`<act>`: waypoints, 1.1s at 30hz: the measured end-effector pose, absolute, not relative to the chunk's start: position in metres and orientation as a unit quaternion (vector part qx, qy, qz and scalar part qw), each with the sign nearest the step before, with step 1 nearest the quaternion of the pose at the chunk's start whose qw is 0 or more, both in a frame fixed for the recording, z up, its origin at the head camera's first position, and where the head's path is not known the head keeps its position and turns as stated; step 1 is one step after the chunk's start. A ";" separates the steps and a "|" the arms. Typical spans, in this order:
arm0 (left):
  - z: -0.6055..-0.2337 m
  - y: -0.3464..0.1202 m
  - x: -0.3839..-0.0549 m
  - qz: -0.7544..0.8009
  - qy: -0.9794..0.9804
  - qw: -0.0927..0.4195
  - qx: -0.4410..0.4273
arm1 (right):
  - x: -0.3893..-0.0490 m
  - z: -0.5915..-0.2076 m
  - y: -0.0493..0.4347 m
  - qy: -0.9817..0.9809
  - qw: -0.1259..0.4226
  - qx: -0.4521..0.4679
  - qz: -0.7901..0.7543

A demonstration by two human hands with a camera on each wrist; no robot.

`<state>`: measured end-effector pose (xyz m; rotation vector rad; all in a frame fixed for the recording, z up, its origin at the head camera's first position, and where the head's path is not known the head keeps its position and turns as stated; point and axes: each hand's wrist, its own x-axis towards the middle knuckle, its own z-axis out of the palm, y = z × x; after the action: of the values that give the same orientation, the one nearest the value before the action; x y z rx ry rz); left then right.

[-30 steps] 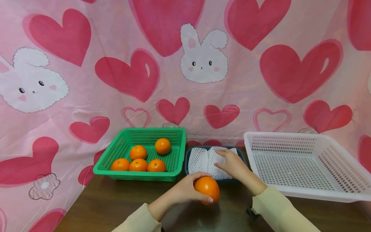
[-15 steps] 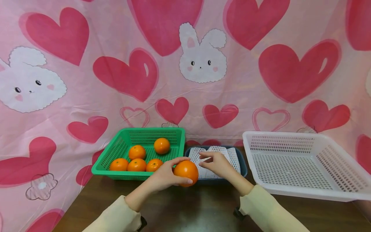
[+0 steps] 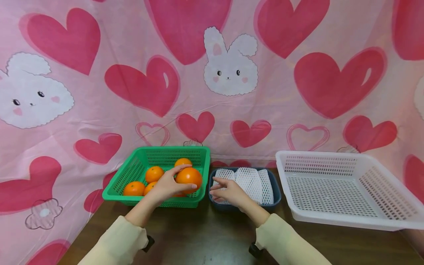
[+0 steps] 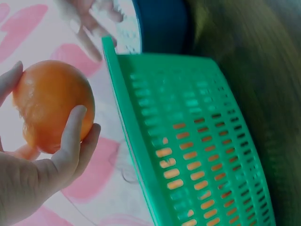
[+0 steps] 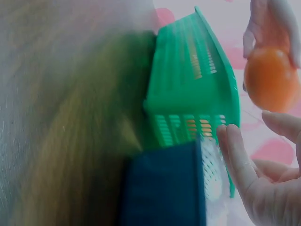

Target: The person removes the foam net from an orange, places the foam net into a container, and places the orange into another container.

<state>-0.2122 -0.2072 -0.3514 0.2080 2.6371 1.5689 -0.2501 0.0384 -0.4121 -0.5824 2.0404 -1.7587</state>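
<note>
My left hand [image 3: 163,188] grips an orange [image 3: 189,179] between thumb and fingers, above the right side of the green basket [image 3: 207,173]. In the left wrist view the same orange [image 4: 54,103] is clear of the basket's rim. Several other oranges [image 3: 134,188] lie in the basket, some partly hidden behind the hand. My right hand [image 3: 233,194] hovers over the left part of a dark blue bin [image 3: 277,189], fingers apart and holding nothing. White foam net sleeves [image 3: 248,184] fill that bin. The right wrist view has my right hand [image 5: 268,188] just short of the held orange.
A white perforated basket [image 3: 341,217] stands at the right with nothing seen inside. The baskets and bin sit in a row on a dark wooden table [image 3: 212,235]. Behind them hangs a pink cloth [image 3: 185,92] with hearts and rabbits.
My left hand has carried the orange left and up, from in front of the blue bin to above the green basket. My right hand has shifted left across the foam net sleeves.
</note>
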 end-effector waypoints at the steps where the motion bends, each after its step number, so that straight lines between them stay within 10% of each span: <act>1: -0.352 -0.210 -0.215 0.513 0.855 0.034 0.062 | -0.250 -0.414 0.035 0.721 0.199 -0.202 -0.633; 33: -0.396 -0.255 -0.283 0.419 0.904 -0.028 -0.080 | -0.236 -0.429 -0.006 0.618 0.202 -0.100 -0.753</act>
<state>-0.2828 -0.2550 -0.3958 -0.2560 2.8923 1.3390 -0.2361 -0.0055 -0.4285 -0.2794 1.7261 -2.1031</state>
